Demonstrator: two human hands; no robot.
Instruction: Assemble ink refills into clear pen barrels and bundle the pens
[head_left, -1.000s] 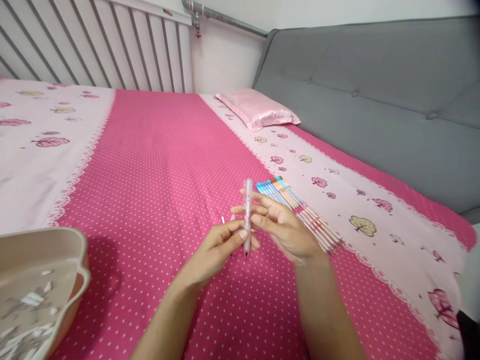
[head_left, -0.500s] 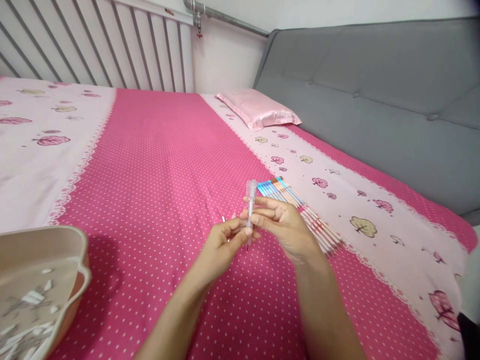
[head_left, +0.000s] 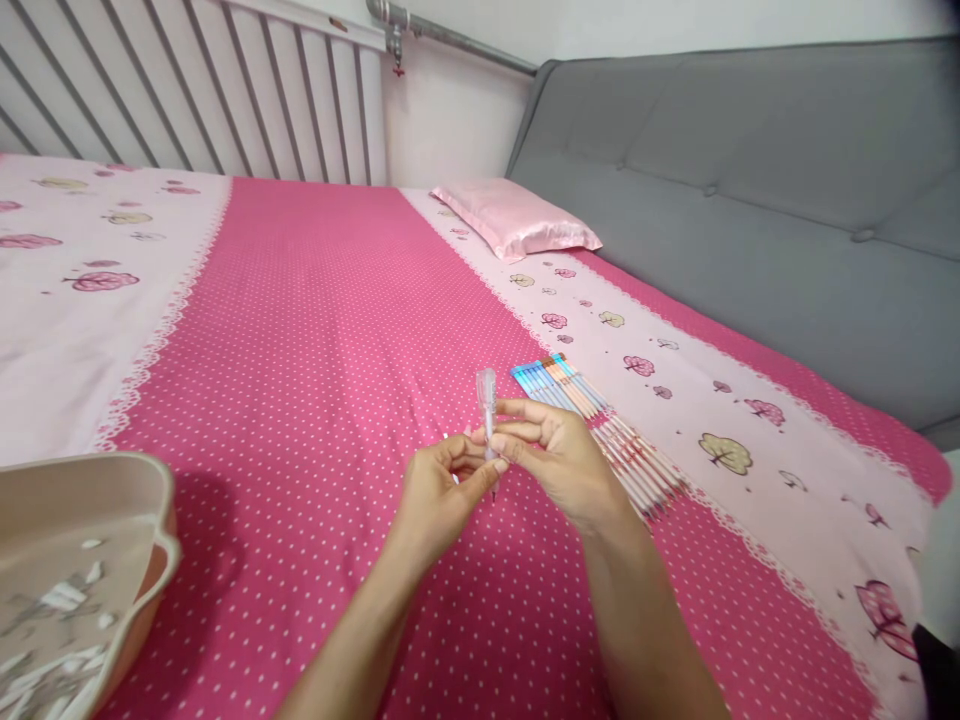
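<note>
A slim pen with a clear cap stands almost upright between my two hands, above the pink dotted bedsheet. My right hand grips its middle with curled fingers. My left hand pinches the pen's lower end, fingertips touching those of the right. Just behind my right hand a row of several pens lies side by side on the sheet, blue and orange caps pointing away from me. A tiny white piece lies on the sheet near my left fingers.
A beige tub holding white scraps sits at the lower left. A pink satin pillow lies at the head of the bed. A grey upholstered sofa back runs along the right. White slats stand behind the bed.
The pen has slid down between my fingers and tilted slightly left. Both hands have drawn closer together and a little lower.
</note>
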